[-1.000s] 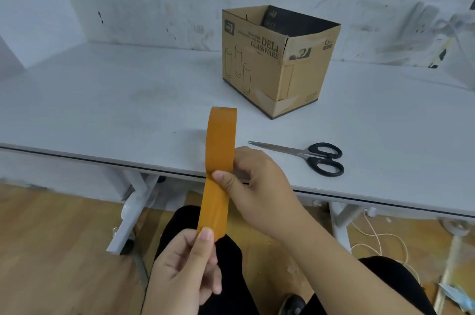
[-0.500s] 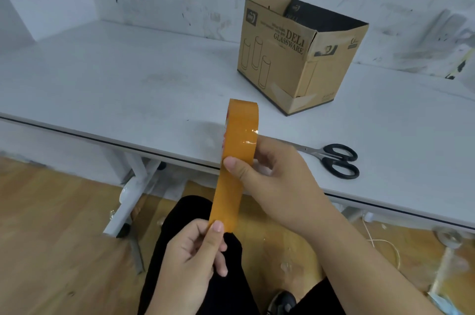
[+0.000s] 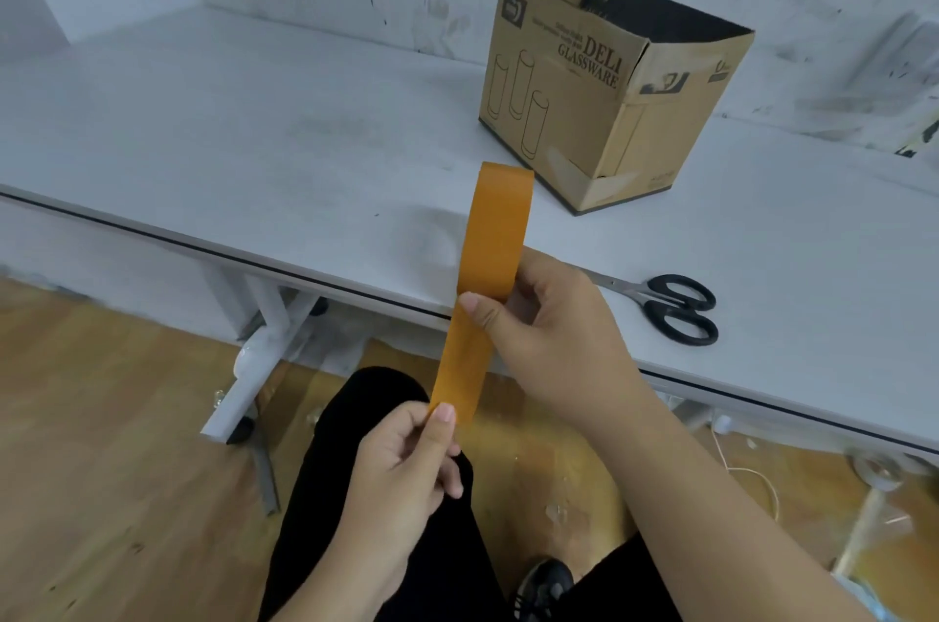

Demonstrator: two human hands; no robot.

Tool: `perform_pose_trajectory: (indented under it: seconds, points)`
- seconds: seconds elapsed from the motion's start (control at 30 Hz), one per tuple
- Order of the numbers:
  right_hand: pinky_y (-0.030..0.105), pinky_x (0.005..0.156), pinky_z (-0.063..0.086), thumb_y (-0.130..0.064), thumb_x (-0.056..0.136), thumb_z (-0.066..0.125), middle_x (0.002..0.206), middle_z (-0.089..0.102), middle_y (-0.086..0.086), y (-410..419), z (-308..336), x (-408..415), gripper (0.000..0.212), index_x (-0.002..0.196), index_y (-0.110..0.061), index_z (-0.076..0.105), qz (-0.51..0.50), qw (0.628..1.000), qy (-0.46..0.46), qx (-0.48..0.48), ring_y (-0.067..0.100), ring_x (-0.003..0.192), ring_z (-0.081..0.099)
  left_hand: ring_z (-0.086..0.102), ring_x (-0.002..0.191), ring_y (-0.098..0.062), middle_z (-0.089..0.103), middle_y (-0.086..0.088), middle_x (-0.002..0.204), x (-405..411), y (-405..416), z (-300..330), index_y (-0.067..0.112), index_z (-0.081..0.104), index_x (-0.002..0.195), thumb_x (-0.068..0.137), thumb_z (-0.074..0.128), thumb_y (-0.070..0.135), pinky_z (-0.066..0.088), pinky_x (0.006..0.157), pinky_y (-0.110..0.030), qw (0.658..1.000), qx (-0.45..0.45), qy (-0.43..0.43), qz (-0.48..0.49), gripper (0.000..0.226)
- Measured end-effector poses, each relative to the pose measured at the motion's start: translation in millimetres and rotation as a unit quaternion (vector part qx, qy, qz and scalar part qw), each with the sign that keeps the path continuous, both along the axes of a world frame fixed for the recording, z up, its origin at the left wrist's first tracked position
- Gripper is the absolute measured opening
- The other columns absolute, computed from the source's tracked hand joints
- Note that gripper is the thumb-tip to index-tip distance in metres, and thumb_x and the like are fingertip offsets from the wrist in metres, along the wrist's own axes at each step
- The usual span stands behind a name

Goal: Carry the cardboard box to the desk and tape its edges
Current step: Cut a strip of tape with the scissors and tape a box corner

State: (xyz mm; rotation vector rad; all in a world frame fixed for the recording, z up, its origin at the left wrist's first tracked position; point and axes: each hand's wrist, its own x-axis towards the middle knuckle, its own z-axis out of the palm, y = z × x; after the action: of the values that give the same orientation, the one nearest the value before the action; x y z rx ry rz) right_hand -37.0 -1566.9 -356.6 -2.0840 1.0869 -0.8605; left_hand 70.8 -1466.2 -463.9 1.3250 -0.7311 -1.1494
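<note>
while both hands pinch orange tape point(image 3: 495, 260), the cardboard box point(image 3: 604, 103) stands open-topped on the desk point(image 3: 254, 133).

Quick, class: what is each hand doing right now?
Left hand: pinches the tape's free end.
Right hand: grips the tape roll.

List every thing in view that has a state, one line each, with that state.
cardboard box: on the desk, upright, top open
tape roll: held up, strip partly unrolled
tape strip: stretched between both hands
scissors: closed, flat on the desk
right hand: grips the roll
left hand: pinches the strip's end
</note>
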Motion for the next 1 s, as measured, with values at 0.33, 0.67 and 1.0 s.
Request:
perform_pose_trajectory:
  seconds: [0.33,0.67,1.0]
  points:
    - [0.006,0.056,0.034,-0.027,0.088,0.065,0.057,0.05,-0.031,-2.6,1.6,-1.8,0.028,0.067,-0.036,0.049,0.015,0.999,0.028,-0.007,-0.018,0.061,0.047,0.056,0.047,-0.009,0.061,0.005,0.062,2.9,-65.2,-9.9,0.013,0.06,0.081,0.089,0.057,0.04,0.037,0.04,-0.022,0.999,0.026,-0.028,-0.001,0.028]
    - [0.01,0.085,0.043,-0.029,0.085,0.059,0.109,0.064,-0.021,7.3,19.3,-25.6,0.027,0.112,-0.035,0.059,0.055,0.996,0.07,-0.01,-0.005,0.104,0.056,0.062,0.057,-0.01,0.068,-0.003,0.083,4.6,-67.2,-3.5,0.015,0.066,0.097,0.077,0.068,0.054,0.042,0.046,-0.024,0.994,0.091,0.055,0.004,0.043]
    - [0.028,0.078,0.033,-0.029,0.089,0.059,0.115,0.06,0.005,-37.3,29.7,-117.3,0.03,0.117,-0.021,0.065,-0.177,0.933,0.314,-0.013,0.026,0.107,0.054,0.06,0.058,-0.012,0.065,0.0,0.084,4.2,-43.8,-3.6,0.015,0.069,0.093,0.066,0.073,0.047,0.043,0.046,-0.025,0.983,0.101,0.155,0.005,0.042]
